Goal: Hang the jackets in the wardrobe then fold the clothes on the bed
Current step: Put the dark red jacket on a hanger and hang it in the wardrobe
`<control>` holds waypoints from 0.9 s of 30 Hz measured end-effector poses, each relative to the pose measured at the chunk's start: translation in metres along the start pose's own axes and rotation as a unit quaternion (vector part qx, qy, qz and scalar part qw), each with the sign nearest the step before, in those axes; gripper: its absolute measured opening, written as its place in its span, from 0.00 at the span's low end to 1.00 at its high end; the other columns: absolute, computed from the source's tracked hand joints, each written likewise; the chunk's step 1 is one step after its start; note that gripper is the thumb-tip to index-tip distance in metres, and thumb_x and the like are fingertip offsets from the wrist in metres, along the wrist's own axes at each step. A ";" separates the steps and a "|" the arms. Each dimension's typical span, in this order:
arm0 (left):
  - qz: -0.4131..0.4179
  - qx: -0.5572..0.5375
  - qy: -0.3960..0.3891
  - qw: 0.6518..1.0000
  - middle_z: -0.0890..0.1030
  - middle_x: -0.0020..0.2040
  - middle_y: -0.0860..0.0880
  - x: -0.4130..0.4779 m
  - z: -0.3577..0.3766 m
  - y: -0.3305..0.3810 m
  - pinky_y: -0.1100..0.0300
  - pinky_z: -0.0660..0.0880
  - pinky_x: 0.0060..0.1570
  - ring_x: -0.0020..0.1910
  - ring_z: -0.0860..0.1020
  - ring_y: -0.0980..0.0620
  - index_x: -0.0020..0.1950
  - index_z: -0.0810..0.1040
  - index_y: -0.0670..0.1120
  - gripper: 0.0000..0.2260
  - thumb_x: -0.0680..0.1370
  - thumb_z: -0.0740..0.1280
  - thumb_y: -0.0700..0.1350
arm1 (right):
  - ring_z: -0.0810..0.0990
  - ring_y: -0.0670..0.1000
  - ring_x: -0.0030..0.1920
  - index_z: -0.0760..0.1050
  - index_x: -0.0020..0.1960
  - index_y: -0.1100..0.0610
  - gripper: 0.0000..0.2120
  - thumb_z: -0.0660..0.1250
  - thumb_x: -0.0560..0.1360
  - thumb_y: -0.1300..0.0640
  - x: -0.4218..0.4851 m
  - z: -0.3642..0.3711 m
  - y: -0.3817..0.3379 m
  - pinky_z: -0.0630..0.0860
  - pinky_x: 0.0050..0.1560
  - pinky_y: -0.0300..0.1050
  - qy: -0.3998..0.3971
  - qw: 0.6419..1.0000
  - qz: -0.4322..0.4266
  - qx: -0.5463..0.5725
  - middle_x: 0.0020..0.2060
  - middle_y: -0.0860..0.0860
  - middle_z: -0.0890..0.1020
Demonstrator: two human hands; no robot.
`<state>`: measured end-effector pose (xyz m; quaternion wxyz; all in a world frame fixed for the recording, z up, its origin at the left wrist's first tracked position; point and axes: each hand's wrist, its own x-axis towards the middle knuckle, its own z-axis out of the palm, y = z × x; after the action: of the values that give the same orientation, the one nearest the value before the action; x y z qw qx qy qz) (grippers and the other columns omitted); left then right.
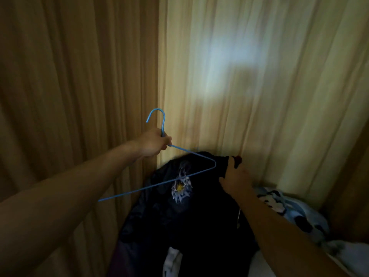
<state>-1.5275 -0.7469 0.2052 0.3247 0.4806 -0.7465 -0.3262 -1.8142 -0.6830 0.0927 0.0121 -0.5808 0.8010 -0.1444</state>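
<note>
Two curtains filled the background: a tan curtain (79,76) on the left and a paler curtain (259,96) on the right, meeting at a vertical seam near centre. A soft patch of light fell on the paler one. A dark jacket (199,226) occupied the lower centre, in front of the seam and reaching the bottom edge of the view. A patterned cloth (289,208) in blue, white and black lay just beside the jacket on its right, with a white fabric (351,256) below it at the lower right corner. A blue wire hanger (163,124) was held upright-tilted above the jacket's left side, hook uppermost. Its right shoulder bend overlapped the jacket's top edge in the view, but contact could not be confirmed. The left grip (153,142) was closed around the hanger neck, directly below the hook, with the arm extended. The right grip (235,180) was closed over the jacket's upper edge, fingers curled into the fabric beside a reddish trim. A pale emblem (180,186) showed on the jacket beneath the hanger's lower bar. A small metal zip pull (238,218) hung beside the right forearm.
</note>
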 end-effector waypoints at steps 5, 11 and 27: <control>-0.011 0.015 -0.009 1.000 0.76 0.31 0.50 0.008 0.021 -0.028 0.63 0.68 0.28 0.26 0.71 0.56 0.41 0.81 0.44 0.14 0.84 0.63 0.44 | 0.79 0.63 0.51 0.68 0.65 0.63 0.14 0.60 0.82 0.57 0.024 -0.007 -0.010 0.79 0.51 0.57 0.115 0.993 0.004 0.037 0.57 0.63 0.77; -0.010 -0.072 0.003 0.997 0.72 0.26 0.50 0.026 0.064 -0.026 0.65 0.61 0.22 0.23 0.66 0.52 0.38 0.75 0.43 0.12 0.81 0.64 0.43 | 0.80 0.64 0.54 0.70 0.68 0.63 0.16 0.59 0.82 0.60 0.024 -0.040 -0.027 0.74 0.52 0.53 0.166 0.970 -0.126 0.127 0.55 0.64 0.81; 0.066 -0.262 -0.087 0.959 0.67 0.29 0.49 0.079 0.161 -0.049 0.66 0.64 0.28 0.23 0.66 0.60 0.40 0.74 0.44 0.15 0.86 0.58 0.40 | 0.65 0.62 0.73 0.53 0.81 0.47 0.42 0.64 0.75 0.31 0.007 -0.036 0.016 0.65 0.71 0.61 0.010 0.976 -0.141 -0.168 0.74 0.56 0.64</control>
<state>-1.6571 -0.8083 0.0874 0.3940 0.2981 -0.6899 -0.5290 -1.8382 -0.6775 0.1243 -0.1143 -0.6804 0.7238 -0.0140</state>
